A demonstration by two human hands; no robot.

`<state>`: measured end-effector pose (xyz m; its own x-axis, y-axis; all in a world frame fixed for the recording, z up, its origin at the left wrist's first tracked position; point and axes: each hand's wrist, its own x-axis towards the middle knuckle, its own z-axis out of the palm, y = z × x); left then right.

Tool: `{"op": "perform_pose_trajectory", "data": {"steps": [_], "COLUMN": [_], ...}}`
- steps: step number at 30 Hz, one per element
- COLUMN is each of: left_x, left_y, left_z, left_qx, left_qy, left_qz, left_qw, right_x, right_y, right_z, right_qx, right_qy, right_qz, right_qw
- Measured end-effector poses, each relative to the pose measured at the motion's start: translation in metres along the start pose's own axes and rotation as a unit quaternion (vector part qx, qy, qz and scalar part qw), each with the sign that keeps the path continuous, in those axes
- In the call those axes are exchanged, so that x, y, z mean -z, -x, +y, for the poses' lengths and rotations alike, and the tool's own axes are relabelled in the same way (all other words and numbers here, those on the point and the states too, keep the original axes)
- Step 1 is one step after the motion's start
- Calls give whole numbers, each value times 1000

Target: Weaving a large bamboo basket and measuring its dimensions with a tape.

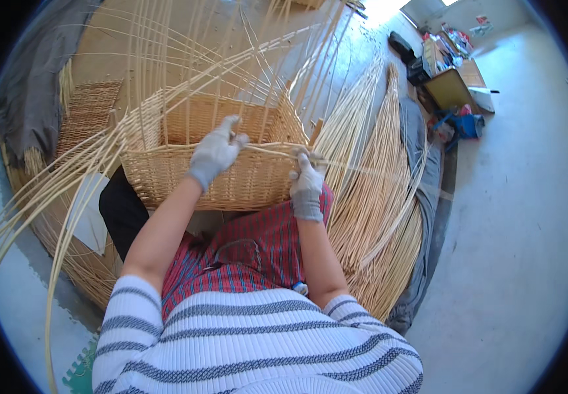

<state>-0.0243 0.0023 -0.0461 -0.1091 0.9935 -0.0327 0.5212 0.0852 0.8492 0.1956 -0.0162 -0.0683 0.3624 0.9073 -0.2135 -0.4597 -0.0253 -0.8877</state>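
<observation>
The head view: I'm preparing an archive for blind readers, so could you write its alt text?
A person's gloved left hand and right hand work at the near rim of a woven wicker basket, just beyond a red plaid lap cloth. Slender rods fan out to the left; long pale bundles lie at right.

On my feed I see a white knit top (251, 351), finely ribbed, crossed by dark grey bands with a braided pattern. Its sleeves (128, 314) carry the same bands and end near the elbows, leaving the forearms (173, 226) bare. I can make out pale grey knit on the left glove (217, 154) and right glove (307, 184), both with ribbed-looking cuffs. Over the lap I find red plaid cloth (267, 230) with thin darker lines and a dark-edged patch (239, 252).
</observation>
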Motion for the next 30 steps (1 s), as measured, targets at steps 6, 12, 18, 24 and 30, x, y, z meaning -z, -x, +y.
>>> {"op": "perform_pose_trajectory", "data": {"steps": [6,12,18,24,30], "left_x": [-43,-25,-18,-39,-98], "left_y": [-9,-9,-37,-21,-19], "left_z": [-20,-4,9,33,62], "left_qx": [86,193,68,-29,105], "left_qy": [32,118,-41,-45,142], "left_qz": [-53,-88,-1,192,-126], "left_qw": [994,970,997,980,976], "right_x": [-116,-14,20,55,84], "right_y": [-71,-88,-42,-65,-102], "right_z": [-30,10,-17,-44,-48], "right_qx": [399,309,-36,-28,14], "right_qy": [441,-62,37,95,80], "right_qz": [-170,-261,-44,-133,-13], "right_qw": [786,912,998,986,997]}}
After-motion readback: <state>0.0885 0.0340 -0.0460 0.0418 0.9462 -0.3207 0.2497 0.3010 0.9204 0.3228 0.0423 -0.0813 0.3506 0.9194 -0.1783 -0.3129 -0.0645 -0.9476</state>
